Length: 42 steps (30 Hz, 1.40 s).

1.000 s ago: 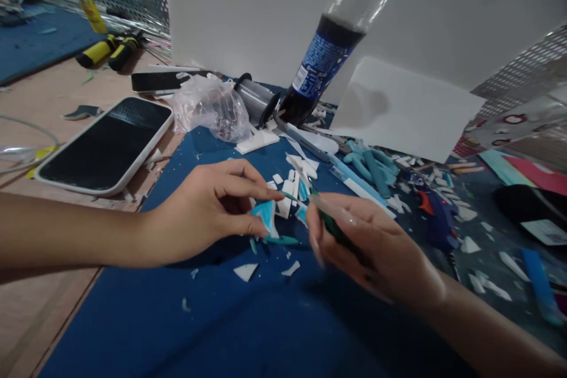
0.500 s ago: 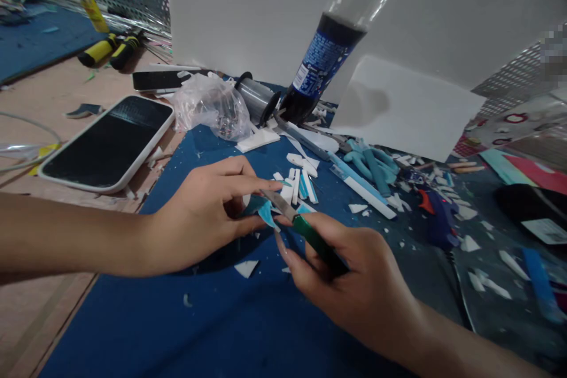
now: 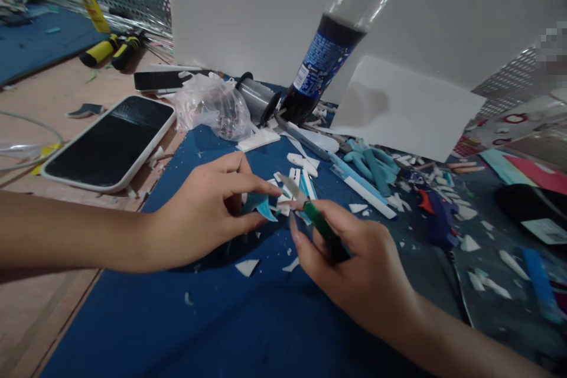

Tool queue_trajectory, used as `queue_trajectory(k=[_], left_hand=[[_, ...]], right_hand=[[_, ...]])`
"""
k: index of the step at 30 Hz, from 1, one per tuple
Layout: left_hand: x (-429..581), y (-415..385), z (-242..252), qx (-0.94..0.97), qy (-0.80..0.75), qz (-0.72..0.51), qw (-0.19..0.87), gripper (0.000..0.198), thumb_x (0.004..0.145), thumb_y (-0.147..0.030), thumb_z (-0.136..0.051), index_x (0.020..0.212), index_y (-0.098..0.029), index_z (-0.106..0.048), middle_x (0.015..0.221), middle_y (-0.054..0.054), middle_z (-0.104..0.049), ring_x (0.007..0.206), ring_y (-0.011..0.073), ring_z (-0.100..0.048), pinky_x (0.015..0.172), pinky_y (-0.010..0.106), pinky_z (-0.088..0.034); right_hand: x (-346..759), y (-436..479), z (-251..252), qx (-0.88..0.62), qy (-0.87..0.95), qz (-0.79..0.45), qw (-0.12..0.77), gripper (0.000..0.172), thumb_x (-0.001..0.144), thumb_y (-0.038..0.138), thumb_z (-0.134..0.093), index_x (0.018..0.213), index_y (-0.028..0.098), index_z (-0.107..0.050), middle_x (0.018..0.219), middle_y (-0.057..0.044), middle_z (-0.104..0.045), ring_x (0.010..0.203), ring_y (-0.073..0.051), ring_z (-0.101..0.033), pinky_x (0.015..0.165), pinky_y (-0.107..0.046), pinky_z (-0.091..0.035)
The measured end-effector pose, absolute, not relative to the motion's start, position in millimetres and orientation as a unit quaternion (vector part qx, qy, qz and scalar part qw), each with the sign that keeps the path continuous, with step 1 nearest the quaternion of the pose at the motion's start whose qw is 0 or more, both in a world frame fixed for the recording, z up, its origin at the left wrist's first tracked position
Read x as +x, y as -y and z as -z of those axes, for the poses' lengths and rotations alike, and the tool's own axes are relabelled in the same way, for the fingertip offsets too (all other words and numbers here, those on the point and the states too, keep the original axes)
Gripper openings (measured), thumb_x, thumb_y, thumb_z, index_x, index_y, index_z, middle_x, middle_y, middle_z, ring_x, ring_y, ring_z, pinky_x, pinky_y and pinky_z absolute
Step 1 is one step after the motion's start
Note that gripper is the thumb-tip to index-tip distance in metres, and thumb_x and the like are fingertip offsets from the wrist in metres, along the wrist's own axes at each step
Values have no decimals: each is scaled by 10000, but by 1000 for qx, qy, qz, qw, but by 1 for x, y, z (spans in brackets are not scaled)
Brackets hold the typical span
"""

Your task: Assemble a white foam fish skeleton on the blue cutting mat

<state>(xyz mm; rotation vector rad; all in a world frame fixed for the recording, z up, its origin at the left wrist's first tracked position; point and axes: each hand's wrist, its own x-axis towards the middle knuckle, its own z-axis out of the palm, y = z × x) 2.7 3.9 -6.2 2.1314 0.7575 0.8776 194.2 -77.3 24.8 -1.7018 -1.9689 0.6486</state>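
- Above the blue mat (image 3: 248, 331), our left hand (image 3: 208, 212) pinches a small blue piece (image 3: 266, 209) between thumb and forefinger; the fingers hide part of it.
- Our right hand (image 3: 358, 260) grasps a green-handled knife (image 3: 313, 216), its blade angled up toward the left fingertips and near them. We cannot tell whether blade and piece touch.
- A slip looks like our chief risk: the pinch is narrow, so the piece could twist under pressure and let the edge run onto our forefinger.
- We might also lose track of offcuts: white and blue strips (image 3: 310, 184) lie just beyond the blade, and a white triangle (image 3: 247, 267) lies nearer to us, so brushing knuckles could scatter or mix them.
- Farther off, the bottle (image 3: 323, 59) appears to lean; a hard knock could send it over.
- Beside our right forearm runs the cable (image 3: 461, 296) of the glue gun (image 3: 439, 218); a wide sweep of that arm might drag both across the scraps.
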Motion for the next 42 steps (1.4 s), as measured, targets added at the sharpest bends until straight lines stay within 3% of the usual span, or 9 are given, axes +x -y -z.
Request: queue_trajectory(k=[5, 8, 11, 17, 20, 25, 33, 37, 42], left_hand=[[3, -4, 3, 826, -306, -316, 353, 188, 747, -138, -686, 925, -198, -710, 748, -24, -475, 540, 44, -466, 432, 143, -380], [3, -4, 3, 822, -306, -313, 365, 177, 751, -131, -669, 914, -191, -699, 779, -19, -489, 533, 35, -464, 421, 136, -372], [4, -4, 4, 825, -289, -316, 367, 192, 755, -142, -669, 942, -179, -693, 806, -13, -498, 516, 24, -440, 416, 135, -366], [4, -4, 4, 844, -265, -305, 353, 189, 765, -122, -650, 939, -184, -691, 753, -28, -482, 537, 38, -455, 455, 141, -399], [5, -4, 4, 840, -255, -313, 363, 236, 761, -130, -670, 994, -168, -665, 827, -17, -519, 549, 32, -481, 499, 148, -447], [5, -3, 5, 837, -239, -298, 392, 370, 772, -170, -688, 1137, -173, -626, 959, 17, -537, 635, 45, -557, 581, 159, -521], [2, -6, 8, 835, -229, -293, 406, 275, 792, -175, -704, 1061, -181, -646, 934, -5, -552, 683, 50, -632, 648, 142, -555], [2, -4, 8, 859, -220, -295, 356, 244, 763, -149, -732, 994, -173, -657, 889, -13, -566, 689, 50, -604, 650, 138, -532], [2, -2, 4, 883, -230, -305, 273, 180, 749, -201, -752, 859, -149, -619, 816, -11, -554, 668, 84, -560, 569, 184, -474]], right_hand=[[198, 71, -28, -631, 660, -297, 279, 325, 898, 358, -524, 615, 199, -502, 476, 38, -401, 419, -79, -361, 414, -235, -290], [196, 68, -29, -618, 609, -414, 276, 245, 893, 427, -532, 805, 200, -562, 513, 52, -414, 438, -84, -370, 419, -224, -306], [192, 67, -25, -608, 575, -475, 272, 264, 830, 447, -618, 842, 192, -551, 517, 86, -357, 432, -63, -308, 411, -205, -280], [188, 66, -18, -604, 596, -453, 274, 253, 825, 412, -637, 760, 184, -550, 588, 55, -455, 521, -78, -401, 485, -210, -345], [188, 66, -20, -597, 614, -434, 281, 238, 865, 378, -590, 729, 185, -561, 614, 34, -481, 537, -89, -425, 484, -220, -339], [191, 64, -22, -615, 560, -455, 320, 241, 895, 399, -550, 759, 202, -513, 509, 73, -403, 423, -73, -370, 410, -215, -288], [197, 61, -20, -626, 566, -421, 332, 168, 906, 334, -547, 824, 187, -543, 440, 102, -380, 335, -47, -304, 359, -214, -239], [195, 62, -20, -621, 569, -431, 323, 150, 898, 318, -560, 818, 192, -545, 421, 104, -387, 321, -48, -312, 344, -212, -241], [191, 65, -22, -605, 553, -475, 319, 225, 888, 419, -557, 819, 208, -521, 432, 106, -385, 321, -53, -315, 340, -211, -260]])
